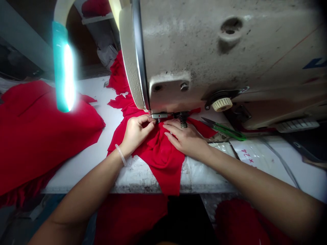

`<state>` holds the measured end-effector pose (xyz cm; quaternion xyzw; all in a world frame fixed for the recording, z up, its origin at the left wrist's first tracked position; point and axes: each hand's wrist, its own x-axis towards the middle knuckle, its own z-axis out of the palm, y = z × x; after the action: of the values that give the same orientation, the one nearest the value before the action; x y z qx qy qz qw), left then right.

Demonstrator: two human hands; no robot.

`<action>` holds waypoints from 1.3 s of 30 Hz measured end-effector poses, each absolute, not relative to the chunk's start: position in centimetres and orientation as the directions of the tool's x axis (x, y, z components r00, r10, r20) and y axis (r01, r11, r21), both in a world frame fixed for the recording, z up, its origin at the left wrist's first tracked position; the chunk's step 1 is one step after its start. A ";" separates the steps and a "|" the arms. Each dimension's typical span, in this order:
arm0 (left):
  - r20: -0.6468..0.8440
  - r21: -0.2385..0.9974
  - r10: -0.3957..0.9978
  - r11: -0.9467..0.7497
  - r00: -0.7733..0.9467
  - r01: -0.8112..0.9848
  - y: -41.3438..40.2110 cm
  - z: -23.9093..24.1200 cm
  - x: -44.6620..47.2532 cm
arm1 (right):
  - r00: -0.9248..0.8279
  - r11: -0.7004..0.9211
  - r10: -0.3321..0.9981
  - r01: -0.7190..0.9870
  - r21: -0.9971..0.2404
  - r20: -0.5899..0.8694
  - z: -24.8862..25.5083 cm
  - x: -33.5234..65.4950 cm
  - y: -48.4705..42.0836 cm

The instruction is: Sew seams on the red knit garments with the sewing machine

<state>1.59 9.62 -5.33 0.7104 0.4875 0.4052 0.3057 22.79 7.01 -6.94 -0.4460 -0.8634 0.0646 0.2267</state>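
Note:
Red fabric [163,153] lies bunched under the head of a sewing machine [184,51], with one end hanging over the table's front edge. Thumb and fingertips of my left hand [136,132] are pinched together on the cloth, just left of the presser foot [158,119]. Flat on the same fabric, to the right of the foot, rests my right hand [184,136] with its fingers stretched out. Part of that hand is behind a dark spring-like machine part [183,118]. The needle tip cannot be made out.
Green-handled thread snips [224,130] lie right of my right hand. A stack of red cut pieces [46,136] covers the table's left side. A lit lamp [65,68] hangs above it. More red cloth [119,75] is heaped behind the machine. The white table [84,170] ends in front.

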 end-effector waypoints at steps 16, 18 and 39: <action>0.282 0.845 0.939 -0.341 0.198 0.412 9.6 -5.4 1.7 | -0.512 0.631 0.765 0.718 -0.293 0.391 -7.0 22.9 7.1; 0.284 0.845 0.937 -0.345 0.204 0.408 9.6 -5.5 1.6 | -0.514 0.642 0.756 0.704 -0.305 0.405 -7.0 22.9 7.1; 0.276 0.831 0.938 -0.343 0.212 0.437 10.0 -5.4 1.6 | -0.503 0.636 0.764 0.690 -0.345 0.404 -6.9 22.8 7.2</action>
<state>1.63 9.98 -5.39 0.7138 0.4815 0.4027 0.3106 22.78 7.15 -6.87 -0.4207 -0.8641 0.0696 0.2675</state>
